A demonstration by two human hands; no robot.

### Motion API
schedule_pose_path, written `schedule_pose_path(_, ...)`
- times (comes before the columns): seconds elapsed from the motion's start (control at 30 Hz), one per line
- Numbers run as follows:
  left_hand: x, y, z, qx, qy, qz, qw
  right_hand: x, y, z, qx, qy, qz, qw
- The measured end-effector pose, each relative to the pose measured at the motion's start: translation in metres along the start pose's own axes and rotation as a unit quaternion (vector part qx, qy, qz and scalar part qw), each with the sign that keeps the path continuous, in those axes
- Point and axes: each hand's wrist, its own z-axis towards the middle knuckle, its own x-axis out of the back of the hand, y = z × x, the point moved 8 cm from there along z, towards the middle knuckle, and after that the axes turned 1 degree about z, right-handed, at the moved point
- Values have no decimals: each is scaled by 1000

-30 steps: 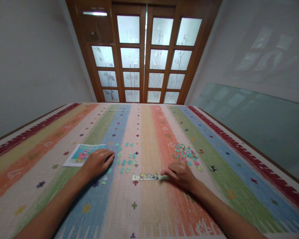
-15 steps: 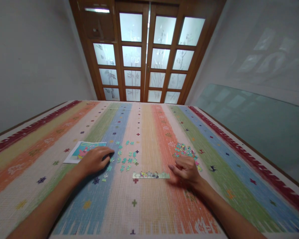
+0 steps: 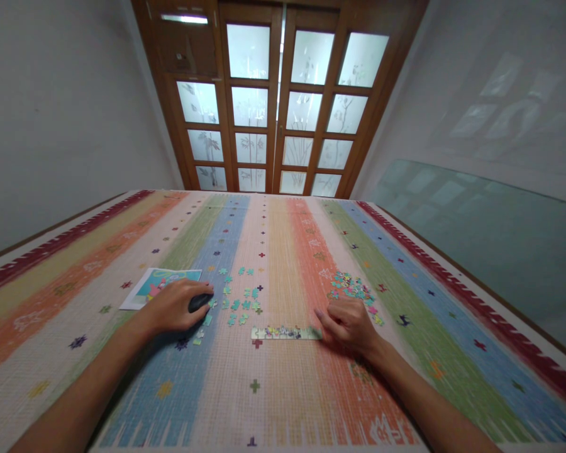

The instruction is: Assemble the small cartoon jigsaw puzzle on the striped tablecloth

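Observation:
My left hand (image 3: 182,305) rests palm down over the near right part of a picture card (image 3: 144,289), beside loose teal puzzle pieces (image 3: 236,304). Its fingers are bent, with a gap between them and the thumb, and nothing shows in that gap. Close to the right end of a joined strip of puzzle pieces (image 3: 285,332) is my right hand (image 3: 351,322), its fingers curled in. What those fingers hold, if anything, is hidden. Just beyond the right hand lies a heap of mixed puzzle pieces (image 3: 351,286).
A striped cloth (image 3: 283,396) covers the wide table. Pale green glass (image 3: 476,220) leans along the right wall. At the far end stand wooden doors (image 3: 278,138) with frosted panes.
The fingers of my left hand have lifted and drawn back slightly, widening the gap to the thumb. My right hand has shifted slightly left by the strip. The puzzle pieces look unmoved.

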Motion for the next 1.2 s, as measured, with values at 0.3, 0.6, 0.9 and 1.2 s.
schedule_pose_path(0.3, -4, -3, 0, -6, -1, 19, 1000, -1, -4, 1, 15, 2, -8, 1000)
schedule_pose_path(0.6, -3, 0, 2, -5, 13, 18, 1000, -2, -2, 0, 10, -10, -3, 1000)
schedule_pose_path(0.9, -6, -2, 5, -8, 24, 39, 999, -4, -2, -1, 12, -18, -1, 1000)
schedule_pose_path(1.2, -3, 36, 8, -82, 84, -6, 993, -3, -3, 0, 11, -10, 5, 1000)
